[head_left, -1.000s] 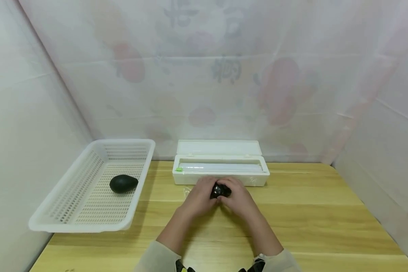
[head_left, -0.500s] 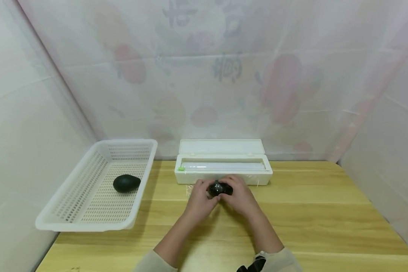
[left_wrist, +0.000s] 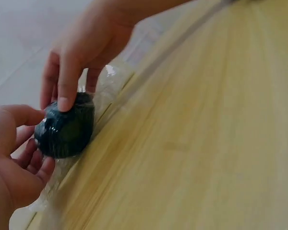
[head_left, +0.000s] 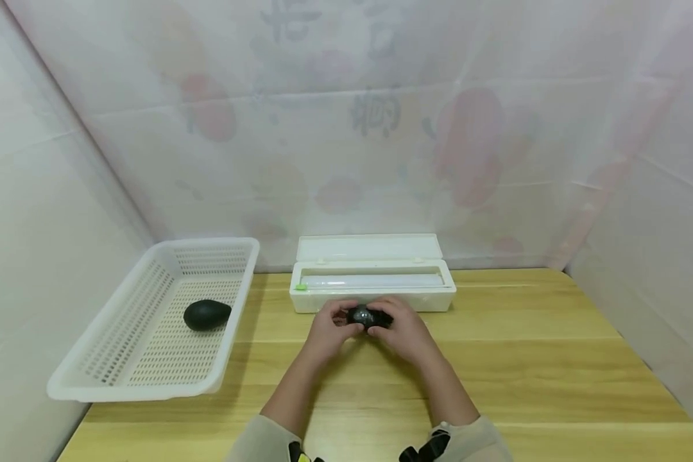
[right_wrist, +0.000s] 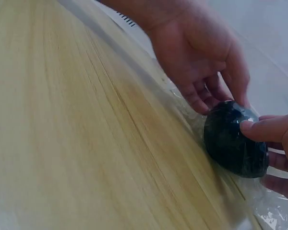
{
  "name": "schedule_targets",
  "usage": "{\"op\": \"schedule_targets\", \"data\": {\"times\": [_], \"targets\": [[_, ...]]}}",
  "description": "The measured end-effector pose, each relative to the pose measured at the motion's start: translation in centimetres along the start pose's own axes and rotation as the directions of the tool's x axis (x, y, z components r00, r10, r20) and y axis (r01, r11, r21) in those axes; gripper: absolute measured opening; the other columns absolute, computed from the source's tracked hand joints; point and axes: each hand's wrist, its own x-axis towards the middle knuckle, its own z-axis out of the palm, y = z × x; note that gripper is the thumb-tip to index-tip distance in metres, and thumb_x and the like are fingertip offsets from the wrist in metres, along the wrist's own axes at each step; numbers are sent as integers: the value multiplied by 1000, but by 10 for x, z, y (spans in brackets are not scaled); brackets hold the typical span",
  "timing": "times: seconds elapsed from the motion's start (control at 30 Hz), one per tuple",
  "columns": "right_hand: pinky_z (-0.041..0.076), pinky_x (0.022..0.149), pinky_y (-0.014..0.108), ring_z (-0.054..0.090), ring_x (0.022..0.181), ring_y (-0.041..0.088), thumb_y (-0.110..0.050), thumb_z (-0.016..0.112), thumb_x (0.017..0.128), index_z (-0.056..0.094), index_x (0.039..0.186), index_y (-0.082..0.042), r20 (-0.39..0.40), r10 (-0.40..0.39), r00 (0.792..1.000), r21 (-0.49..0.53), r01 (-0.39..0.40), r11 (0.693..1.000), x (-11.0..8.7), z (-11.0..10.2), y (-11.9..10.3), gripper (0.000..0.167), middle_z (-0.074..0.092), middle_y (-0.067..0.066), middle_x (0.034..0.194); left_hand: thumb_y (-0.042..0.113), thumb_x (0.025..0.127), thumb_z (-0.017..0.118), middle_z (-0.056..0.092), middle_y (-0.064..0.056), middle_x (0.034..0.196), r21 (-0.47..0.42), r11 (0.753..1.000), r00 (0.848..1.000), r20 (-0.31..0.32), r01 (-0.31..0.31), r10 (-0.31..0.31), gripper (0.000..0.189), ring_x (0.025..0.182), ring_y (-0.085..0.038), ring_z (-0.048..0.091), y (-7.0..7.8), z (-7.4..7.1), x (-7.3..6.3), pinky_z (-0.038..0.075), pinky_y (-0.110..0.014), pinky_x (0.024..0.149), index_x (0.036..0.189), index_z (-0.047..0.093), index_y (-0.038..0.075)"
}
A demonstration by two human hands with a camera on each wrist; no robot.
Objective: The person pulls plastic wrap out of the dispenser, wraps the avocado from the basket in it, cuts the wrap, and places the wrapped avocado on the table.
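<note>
Between my two hands is a dark avocado [head_left: 362, 315] with glossy cling film [left_wrist: 105, 88] round it. My left hand [head_left: 325, 335] holds its left end, thumb on the near side and fingers beyond. On the other end, my right hand [head_left: 407, 335] grips it, the thumb pressed on the film in the right wrist view. Loose clear film spreads beside the avocado in both wrist views. Just behind the hands stands a white cling film box [head_left: 372, 300], lid raised, a film roll [head_left: 375, 281] inside and a green slider at its left end. Fingers partly cover the avocado.
A white perforated basket [head_left: 133, 387] stands at the left of the wooden table [head_left: 531, 372], with another dark avocado [head_left: 206, 315] in it. A pale printed curtain [head_left: 346, 147] hangs behind the table, with pale sheets at both sides.
My left hand has shifted slightly left and opened round the avocado's end, so more of the wrapped avocado shows. My right hand keeps its hold. The view has swayed a little.
</note>
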Motion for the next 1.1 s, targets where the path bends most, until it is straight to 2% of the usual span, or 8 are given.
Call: {"op": "schedule_targets", "data": {"times": [0.13,0.27,0.33,0.47,0.53,0.77,0.93,1.1], "targets": [[43,106,50,54,126,28,-12,82,80,69,123,-13,17,34,999,26,-35,999,-1,0,1,45,61,2,129,11,90,66,64,-10,118,-137,988,995,-67,67,-76,27,99,-16,60,-1,-6,-2,54,-32,87,116,69,6],[42,107,50,53,127,28,-11,81,81,68,123,-13,17,30,999,36,-31,999,-2,0,3,45,60,3,130,10,89,67,69,-6,107,142,988,979,-182,-67,92,19,95,-17,61,6,-2,-11,55,-31,79,106,73,7],[43,106,50,53,126,28,-11,80,82,68,124,-11,18,11,1000,34,-11,999,-2,0,4,44,60,4,130,13,87,72,66,-2,111,393,906,962,-146,-156,229,21,101,-18,59,10,2,-15,55,-33,82,107,73,8],[43,106,49,52,127,29,-10,78,83,68,124,-10,32,-3,999,44,2,999,-3,0,4,42,60,5,131,21,80,83,58,-1,127,675,665,927,79,-321,367,45,119,-23,53,13,10,-16,50,-39,99,120,67,12],[44,105,48,53,127,28,-10,77,85,67,125,-10,44,22,999,74,-25,997,-4,-1,5,41,60,5,132,23,76,86,57,-1,130,711,616,924,128,-339,361,53,123,-24,52,12,12,-14,48,-39,102,123,64,13],[52,95,47,64,113,29,-9,68,90,70,121,-15,-22,186,982,231,-177,957,-5,-10,13,31,68,5,123,18,77,85,57,0,132,688,661,942,101,-298,319,53,125,-23,51,9,12,-9,45,-41,106,125,62,14],[56,75,33,65,88,20,-4,69,87,75,107,-10,-168,124,978,117,-105,988,-4,-14,16,21,73,5,101,18,79,83,54,0,136,668,687,949,99,-286,299,54,129,-23,49,9,10,-10,43,-41,108,128,60,15],[54,77,37,61,90,20,-9,73,86,74,109,-11,-82,50,995,80,-44,996,-4,-17,5,24,67,3,107,19,82,81,54,0,133,660,688,945,107,-301,310,52,126,-23,49,11,11,-8,46,-39,106,129,59,14]]}}
